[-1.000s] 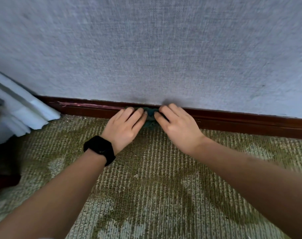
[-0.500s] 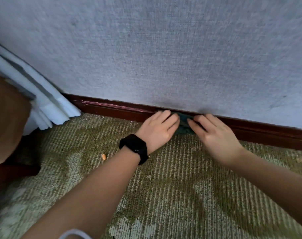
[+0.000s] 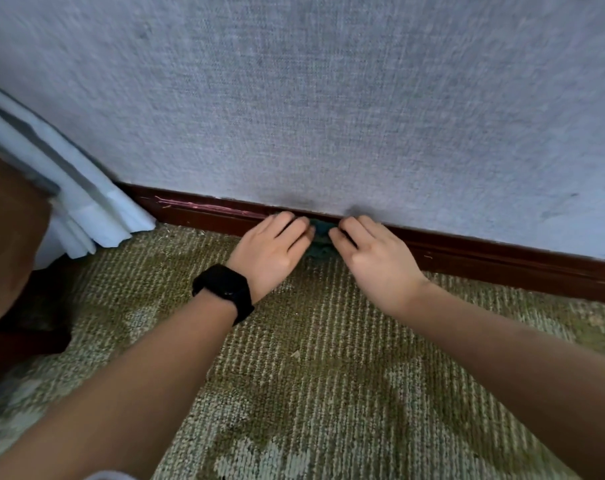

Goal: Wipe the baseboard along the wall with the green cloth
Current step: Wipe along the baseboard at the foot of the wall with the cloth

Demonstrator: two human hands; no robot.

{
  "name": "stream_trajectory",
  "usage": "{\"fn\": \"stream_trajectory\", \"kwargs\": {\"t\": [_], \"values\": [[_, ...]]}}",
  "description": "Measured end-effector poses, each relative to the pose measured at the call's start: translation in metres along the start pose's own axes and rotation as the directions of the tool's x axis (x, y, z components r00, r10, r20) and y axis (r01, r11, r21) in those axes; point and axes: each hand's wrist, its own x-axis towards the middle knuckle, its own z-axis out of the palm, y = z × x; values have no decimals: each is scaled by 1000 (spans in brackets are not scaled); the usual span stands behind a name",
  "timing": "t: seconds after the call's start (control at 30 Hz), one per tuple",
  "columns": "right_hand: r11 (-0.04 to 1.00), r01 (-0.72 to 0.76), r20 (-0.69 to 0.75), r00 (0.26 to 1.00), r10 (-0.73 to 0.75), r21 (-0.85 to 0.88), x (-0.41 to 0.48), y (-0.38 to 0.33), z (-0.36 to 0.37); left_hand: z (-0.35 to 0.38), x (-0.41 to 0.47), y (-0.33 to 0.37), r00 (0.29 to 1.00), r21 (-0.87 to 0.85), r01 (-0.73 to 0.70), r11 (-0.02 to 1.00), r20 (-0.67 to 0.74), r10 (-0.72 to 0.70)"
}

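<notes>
Evidently for even pressure, the left hand (image 3: 272, 251) and right hand (image 3: 375, 263), fingers nearly straight rather than curled round anything, press the bunched dark green cloth (image 3: 320, 239) between them against the dark reddish-brown wooden baseboard (image 3: 502, 263) at frame centre.

Views: one, worn on the person's head.
Facing: forward and steeply down, at the foot of the wall (image 3: 328, 98), where the baseboard (image 3: 484, 263) meets the carpet (image 3: 328, 375).
Nearness: close; both forearms reach in from the bottom edge, with the left hand (image 3: 270, 249) and right hand (image 3: 375, 263) near centre.
Lens: wide-angle; the baseboard slants down to the right.
Left edge: a pale curtain (image 3: 86, 209).
</notes>
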Motion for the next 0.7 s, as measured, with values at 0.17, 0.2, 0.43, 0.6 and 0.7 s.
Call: {"fn": "stream_trajectory", "kwargs": {"t": [0.17, 0.2, 0.43, 0.6, 0.7], "values": [[999, 20, 20, 1000, -19, -44, -15, 8, -2, 5, -11, 24, 989, -1, 145, 989, 32, -145], [999, 7, 20, 1000, -6, -48, -18, 10, -2, 8, -8, 28, 987, -6, 160, 987, 25, -160], [1000, -25, -11, 1000, 25, -4, -24, 18, 3, 19, 10, 22, 995, -44, 13, 999, -94, -17], [1000, 5, -53, 999, -4, 13, -2, 1, 9, 14, -1, -17, 990, 5, -143, 990, -15, 143], [999, 11, -73, 997, -9, 31, 11, -10, 9, 10, -10, -25, 995, 10, -95, 995, 21, 95]]}}
